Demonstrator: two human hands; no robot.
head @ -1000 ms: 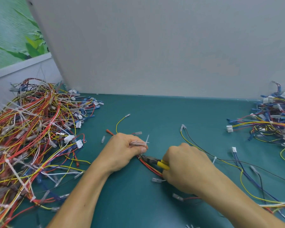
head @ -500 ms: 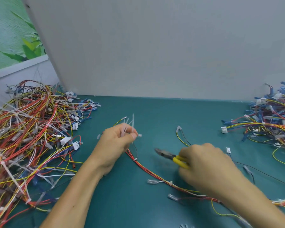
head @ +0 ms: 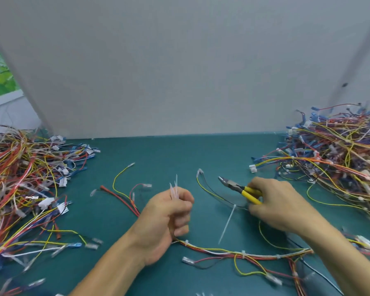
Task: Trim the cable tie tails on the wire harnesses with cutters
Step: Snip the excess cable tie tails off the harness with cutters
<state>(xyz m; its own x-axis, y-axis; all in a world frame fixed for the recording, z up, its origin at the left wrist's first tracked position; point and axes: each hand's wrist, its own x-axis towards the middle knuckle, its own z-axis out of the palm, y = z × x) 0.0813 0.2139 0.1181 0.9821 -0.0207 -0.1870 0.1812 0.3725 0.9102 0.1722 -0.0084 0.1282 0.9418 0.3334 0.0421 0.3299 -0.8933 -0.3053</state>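
Left hand (head: 169,216) curls fingers round cut tie tails (head: 174,189), prob. keeping scrap off the desk (head: 158,159); right hand (head: 280,204) fingers clamp yellow-handled cutters (head: 241,189) mid-desk, just beside the wire harness's (head: 244,252) untrimmed cable tie tail (head: 228,223).

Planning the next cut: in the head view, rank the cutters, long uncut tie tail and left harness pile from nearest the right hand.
1. cutters: in the right hand.
2. long uncut tie tail: just left.
3. left harness pile: far left.
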